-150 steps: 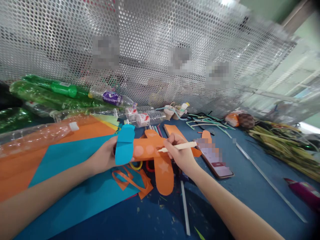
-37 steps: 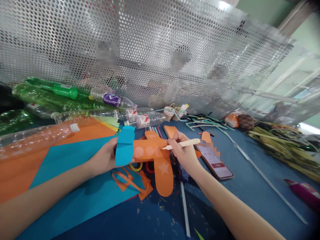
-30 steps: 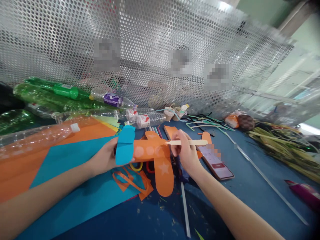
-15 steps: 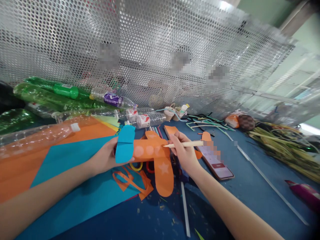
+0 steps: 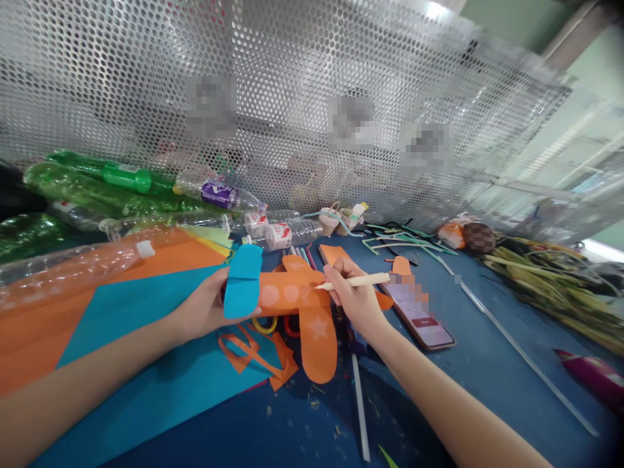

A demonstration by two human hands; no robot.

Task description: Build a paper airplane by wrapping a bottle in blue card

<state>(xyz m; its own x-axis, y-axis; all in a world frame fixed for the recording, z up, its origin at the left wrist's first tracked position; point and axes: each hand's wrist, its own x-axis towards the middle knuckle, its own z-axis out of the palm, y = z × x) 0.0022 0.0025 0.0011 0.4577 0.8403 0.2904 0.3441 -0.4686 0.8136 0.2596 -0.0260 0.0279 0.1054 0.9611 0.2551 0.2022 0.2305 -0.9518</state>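
An orange paper airplane model [image 5: 280, 289] with a blue tail piece [image 5: 242, 281] lies across the middle of the view. Pale circles mark its body and a pale star sits on the near wing [image 5: 318, 344]. My left hand [image 5: 209, 299] grips the model at its tail end, fingers partly hidden behind it. In my right hand [image 5: 353, 296] is a pale marker pen [image 5: 363, 280], its tip on or very near the orange body above the wing. Orange paper scraps [image 5: 266, 357] and scissors with a yellow handle [image 5: 266, 324] lie below the model.
Blue paper [image 5: 160, 370] and orange paper [image 5: 29, 351] cover the left. Clear and green bottles [image 5: 73, 185] line the back beside a perforated metal screen [image 5: 292, 84]. A phone [image 5: 429, 325] lies right, near straws [image 5: 517, 344] and dried stalks [image 5: 550, 292]. People show behind the screen.
The pen in my right hand has shifted slightly left and down along the orange body, and its angle has changed a little. My left hand still holds the tail.
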